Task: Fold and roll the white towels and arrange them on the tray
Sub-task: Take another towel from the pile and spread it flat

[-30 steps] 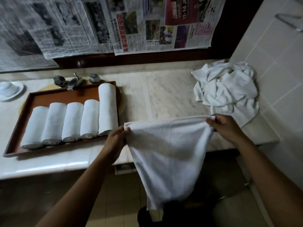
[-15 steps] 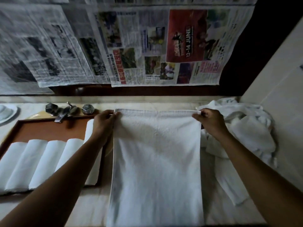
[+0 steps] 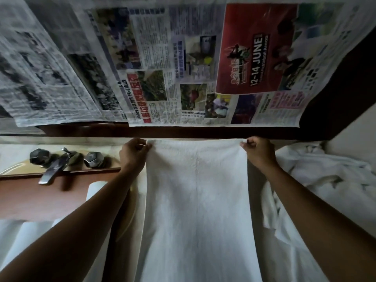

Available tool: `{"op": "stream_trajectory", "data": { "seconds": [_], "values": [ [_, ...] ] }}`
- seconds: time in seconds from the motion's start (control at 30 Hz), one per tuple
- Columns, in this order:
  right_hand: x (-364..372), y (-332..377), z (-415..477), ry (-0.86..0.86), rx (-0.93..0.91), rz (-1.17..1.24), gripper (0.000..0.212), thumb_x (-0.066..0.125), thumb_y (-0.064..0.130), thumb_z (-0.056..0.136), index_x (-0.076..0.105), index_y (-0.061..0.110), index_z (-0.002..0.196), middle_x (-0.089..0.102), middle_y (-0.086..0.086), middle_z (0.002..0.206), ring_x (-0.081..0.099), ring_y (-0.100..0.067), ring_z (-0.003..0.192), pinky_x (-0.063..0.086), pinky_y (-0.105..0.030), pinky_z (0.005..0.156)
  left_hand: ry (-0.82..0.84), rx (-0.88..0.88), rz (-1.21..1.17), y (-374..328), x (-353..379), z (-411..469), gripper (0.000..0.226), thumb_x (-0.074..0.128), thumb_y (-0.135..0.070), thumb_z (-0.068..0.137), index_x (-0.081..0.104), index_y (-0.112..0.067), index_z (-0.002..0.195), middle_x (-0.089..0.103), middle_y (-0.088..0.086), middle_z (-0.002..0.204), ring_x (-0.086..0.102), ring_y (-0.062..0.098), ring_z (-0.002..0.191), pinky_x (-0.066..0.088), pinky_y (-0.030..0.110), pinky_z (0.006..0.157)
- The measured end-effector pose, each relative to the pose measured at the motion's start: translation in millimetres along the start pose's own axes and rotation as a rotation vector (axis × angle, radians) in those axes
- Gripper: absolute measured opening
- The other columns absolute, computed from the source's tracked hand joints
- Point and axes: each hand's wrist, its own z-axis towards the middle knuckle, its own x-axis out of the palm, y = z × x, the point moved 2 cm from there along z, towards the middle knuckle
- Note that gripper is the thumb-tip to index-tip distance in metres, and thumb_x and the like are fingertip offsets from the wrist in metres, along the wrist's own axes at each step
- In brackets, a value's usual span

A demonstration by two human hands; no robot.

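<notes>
— 2 hands on the towel [image 3: 197,200]?
— Yes. Left hand [image 3: 134,154] pinches its far left corner, right hand [image 3: 257,152] the right one, edge taut. It's spread over the counter [image 3: 14,153], between the tray [image 3: 30,198] and the pile [image 3: 325,174].

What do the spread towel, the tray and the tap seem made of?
The towel: white cotton-like terry, matte, with nubby pile and soft drape. The tray: reddish-brown wood or wood-look laminate, smooth with faint sheen; unclear which. The tap: dark metal, judging by bright glints on its facets.
</notes>
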Motion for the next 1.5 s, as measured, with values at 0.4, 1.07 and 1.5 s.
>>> {"op": "stream_trajectory", "data": {
  "seconds": [0.4, 1.07, 1.5],
  "values": [
    [94, -55, 10, -0.216, -0.129, -0.270, 0.044, 0.081, 0.023, 0.087, 0.060, 0.008, 0.123, 0.065, -0.016, 0.116, 0.058, -0.035, 0.106, 0.044, -0.041, 0.088, 0.057, 0.092, 0.269, 59, 70, 27, 0.032, 0.074, -0.027, 0.090, 0.062, -0.017, 0.118, 0.060, 0.008, 0.113, 0.058, 0.028, 0.104, 0.044, 0.034, 0.080],
    [126, -52, -56, 0.059, -0.296, -0.460, 0.067, 0.031, 0.057, 0.103, 0.028, 0.024, 0.162, 0.013, -0.005, 0.172, 0.008, -0.030, 0.158, 0.009, -0.061, 0.122, 0.359, 0.506, 0.640, 60, 102, -49, 0.072, 0.022, -0.061, 0.102, 0.012, -0.027, 0.164, 0.000, 0.001, 0.172, -0.007, 0.017, 0.158, 0.000, 0.050, 0.127],
    [107, -80, -104, 0.129, -0.337, -0.498, 0.072, 0.036, 0.063, 0.100, 0.035, 0.023, 0.160, 0.021, -0.004, 0.170, 0.013, -0.029, 0.158, 0.014, -0.058, 0.124, 0.335, 0.450, 0.642, 97, 67, -117, 0.068, 0.027, -0.055, 0.104, 0.016, -0.024, 0.164, 0.005, 0.001, 0.172, 0.000, 0.019, 0.159, 0.007, 0.054, 0.126]
  ]
}}
